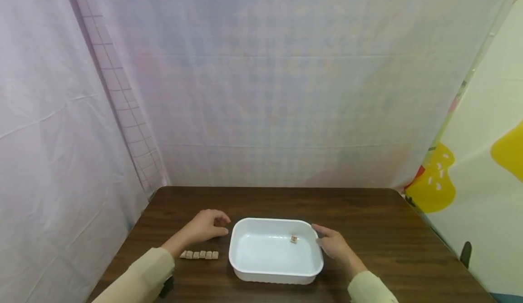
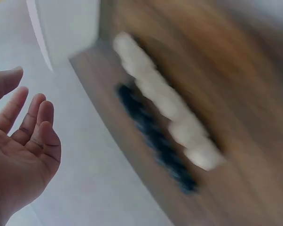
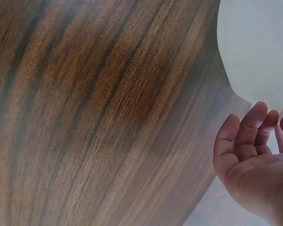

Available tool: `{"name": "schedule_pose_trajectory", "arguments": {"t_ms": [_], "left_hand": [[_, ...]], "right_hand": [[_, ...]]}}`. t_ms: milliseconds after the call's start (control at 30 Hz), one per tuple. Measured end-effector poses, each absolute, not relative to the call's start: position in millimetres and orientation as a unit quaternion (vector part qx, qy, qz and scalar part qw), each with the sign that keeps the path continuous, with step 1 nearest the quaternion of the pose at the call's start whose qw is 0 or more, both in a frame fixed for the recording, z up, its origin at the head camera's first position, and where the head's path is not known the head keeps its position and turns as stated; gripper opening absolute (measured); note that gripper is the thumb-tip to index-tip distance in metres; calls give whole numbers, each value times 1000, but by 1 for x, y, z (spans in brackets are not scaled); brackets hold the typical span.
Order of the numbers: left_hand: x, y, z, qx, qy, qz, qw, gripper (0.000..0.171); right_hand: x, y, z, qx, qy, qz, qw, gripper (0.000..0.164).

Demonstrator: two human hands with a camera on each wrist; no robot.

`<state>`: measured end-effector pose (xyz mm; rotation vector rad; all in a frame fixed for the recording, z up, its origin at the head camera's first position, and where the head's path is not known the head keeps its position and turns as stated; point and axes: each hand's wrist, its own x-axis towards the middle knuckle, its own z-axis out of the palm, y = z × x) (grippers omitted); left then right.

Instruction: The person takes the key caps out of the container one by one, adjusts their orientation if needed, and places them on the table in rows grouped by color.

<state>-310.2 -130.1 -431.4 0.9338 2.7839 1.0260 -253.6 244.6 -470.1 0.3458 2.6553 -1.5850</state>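
Note:
A white rectangular basin (image 1: 275,276) stands on the brown wooden table. My right hand (image 1: 333,244) holds its right rim, the thumb on one side of the wall and the fingers on the other in the right wrist view. Inside the basin, toward the right, lies one small beige block (image 1: 293,239) with dark marks. My left hand (image 1: 208,226) hovers just left of the basin, fingers loosely bent around nothing. Nearer the body, a row of several small beige blocks (image 1: 202,255) lies by the left forearm; the left wrist view shows this row blurred.
Beside the beige row, the left wrist view shows a blurred dark blue strip (image 2: 155,136). The wooden table (image 1: 367,212) ends at a pale curtain (image 1: 286,112) at the back. Another white cloth (image 1: 53,135) hangs on the left, and a patterned one (image 1: 474,167) on the right.

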Motion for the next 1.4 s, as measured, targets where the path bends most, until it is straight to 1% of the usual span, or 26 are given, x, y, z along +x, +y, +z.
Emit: {"name": "schedule_pose_trajectory", "arguments": {"t_ms": [267, 433, 567, 833, 1033, 1167, 1267, 1400], "left_hand": [[-315, -41, -411, 360, 894, 260, 51, 24], [-319, 8, -413, 390, 899, 189, 55, 27], [-320, 35, -420, 409, 901, 137, 53, 29], [-324, 54, -440, 392, 916, 69, 60, 31], [-323, 62, -452, 396, 916, 30, 56, 37], [-320, 68, -456, 404, 913, -3, 65, 32], [-318, 70, -456, 400, 914, -18, 71, 22], [-319, 72, -452, 396, 916, -15, 63, 17]], "right_hand": [[-252, 248, -469, 93, 860, -503, -3, 50], [-250, 248, -467, 85, 860, -503, -13, 50], [-247, 246, -466, 79, 853, -515, -18, 48], [-242, 241, -464, 60, 858, -509, -26, 43], [-240, 243, -465, 70, 858, -509, -19, 46], [-240, 244, -466, 76, 846, -527, -16, 50], [-240, 244, -466, 78, 843, -532, -12, 50], [-239, 246, -464, 78, 844, -530, -7, 49]]}}
